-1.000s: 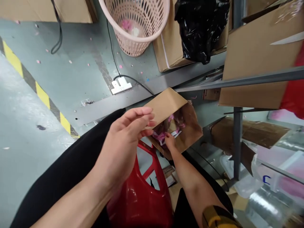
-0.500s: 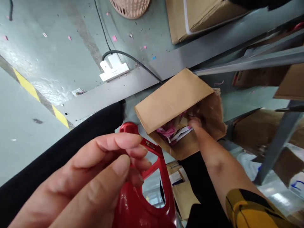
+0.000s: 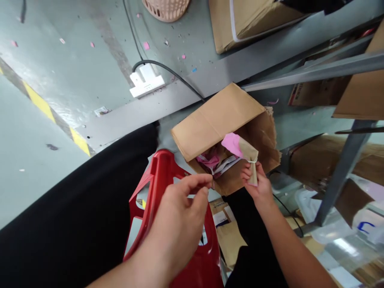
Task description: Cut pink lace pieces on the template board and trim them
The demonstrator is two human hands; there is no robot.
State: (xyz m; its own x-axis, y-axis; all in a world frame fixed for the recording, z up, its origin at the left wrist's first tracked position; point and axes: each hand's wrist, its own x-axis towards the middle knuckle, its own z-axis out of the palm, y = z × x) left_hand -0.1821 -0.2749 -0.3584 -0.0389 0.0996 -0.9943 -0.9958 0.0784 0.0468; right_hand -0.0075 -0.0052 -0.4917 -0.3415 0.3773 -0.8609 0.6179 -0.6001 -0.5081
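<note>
My right hand (image 3: 256, 186) is closed on a pink-and-beige bundle (image 3: 246, 150), cinched by a thin white band; I cannot tell whether it is cloth or paper. The bundle is at the mouth of a cardboard box (image 3: 219, 120), which lies tilted with its opening towards me. Inside the box are crumpled pink and white pieces (image 3: 211, 161). To the left, my left hand (image 3: 186, 216) hovers over a red plastic stool (image 3: 162, 172), its fingers curled and the thumb close to the fingertips. Whatever may be between those tips is too small to make out.
A white power strip (image 3: 147, 82) with a black cable lies by a grey metal beam (image 3: 120, 120). Beyond are a woven-look plastic basket (image 3: 166, 8) and a strapped carton (image 3: 246, 24). Metal shelving (image 3: 345, 180) with boxes stands at the right. Pink scraps dot the floor.
My right hand has come out of the box with the pink-and-beige bundle. My left hand has moved right and away from the camera, towards the box.
</note>
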